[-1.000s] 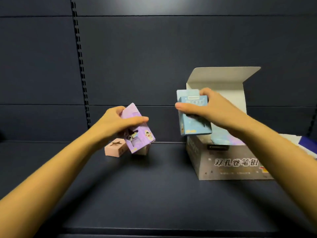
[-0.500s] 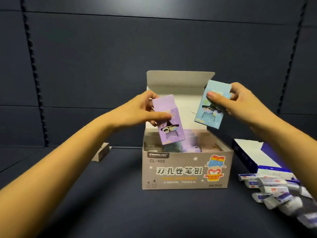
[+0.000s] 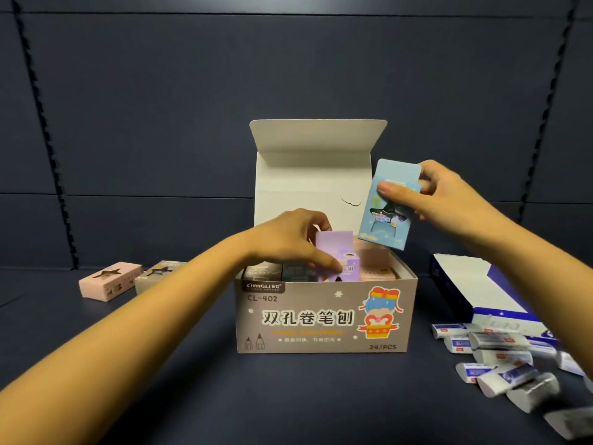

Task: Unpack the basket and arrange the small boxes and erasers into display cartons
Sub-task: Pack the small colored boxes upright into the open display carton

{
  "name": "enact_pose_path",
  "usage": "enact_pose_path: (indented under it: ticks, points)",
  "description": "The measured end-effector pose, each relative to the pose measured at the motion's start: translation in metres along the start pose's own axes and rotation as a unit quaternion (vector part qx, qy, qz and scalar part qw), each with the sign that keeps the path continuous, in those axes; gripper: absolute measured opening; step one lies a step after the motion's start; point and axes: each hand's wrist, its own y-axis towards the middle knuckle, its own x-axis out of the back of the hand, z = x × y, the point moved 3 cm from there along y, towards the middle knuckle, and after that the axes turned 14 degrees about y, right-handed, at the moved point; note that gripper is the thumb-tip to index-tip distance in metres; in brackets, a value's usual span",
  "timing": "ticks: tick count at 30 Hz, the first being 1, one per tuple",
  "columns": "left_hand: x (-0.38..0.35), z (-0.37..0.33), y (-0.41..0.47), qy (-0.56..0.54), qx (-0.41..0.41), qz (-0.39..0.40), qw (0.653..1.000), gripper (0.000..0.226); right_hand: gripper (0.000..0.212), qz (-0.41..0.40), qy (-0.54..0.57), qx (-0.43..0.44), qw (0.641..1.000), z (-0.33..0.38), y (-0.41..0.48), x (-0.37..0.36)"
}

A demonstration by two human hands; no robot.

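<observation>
While the left hand (image 3: 288,240) pinches a purple box (image 3: 340,244) standing partly down inside the open display carton (image 3: 321,319), the right hand (image 3: 446,197) grips a tilted blue box (image 3: 382,228) just above the carton's right rear corner. A pink box (image 3: 109,281) and a beige box (image 3: 157,273) lie left of the carton. Right of it are a blue-white carton (image 3: 481,290) and scattered erasers (image 3: 494,354), the nearest blurred, apparently wrapped.

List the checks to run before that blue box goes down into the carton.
1. The lid of the carton folded back: ok.
2. The blue box gripped by the right hand: ok.
3. The blue box squared to the rows: not ok, tilted.
4. The purple box seated level: not ok, it stands above its neighbours, with the left hand gripping it.
5. Free slot for the blue box: cannot tell, hidden by hand and boxes.
</observation>
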Motion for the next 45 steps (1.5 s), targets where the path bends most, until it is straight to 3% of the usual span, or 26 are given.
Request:
enact_pose_path:
  ticks: [12, 20, 25, 36, 45]
  points:
    - [-0.019, -0.002, 0.010, 0.115, -0.037, 0.030, 0.992, 0.023, 0.041, 0.085, 0.001, 0.012, 0.996, 0.000, 0.000, -0.019]
    - [0.022, 0.027, -0.016, -0.003, 0.018, 0.017, 1.000, 0.023, 0.024, 0.120, 0.008, 0.035, 0.992, 0.007, 0.000, -0.036]
    - [0.049, 0.056, -0.036, 0.001, 0.073, -0.067, 0.995, 0.012, 0.038, 0.184, -0.030, 0.043, 0.982, 0.013, -0.005, -0.067]
    - [0.048, 0.082, -0.062, -0.011, 0.105, -0.091, 0.990, 0.016, 0.040, 0.308, -0.168, 0.001, 0.936, 0.006, -0.011, -0.096]
    - [0.053, 0.103, -0.076, -0.028, 0.123, -0.122, 0.984, 0.016, 0.030, 0.322, -0.238, -0.014, 0.916, -0.001, -0.011, -0.103]
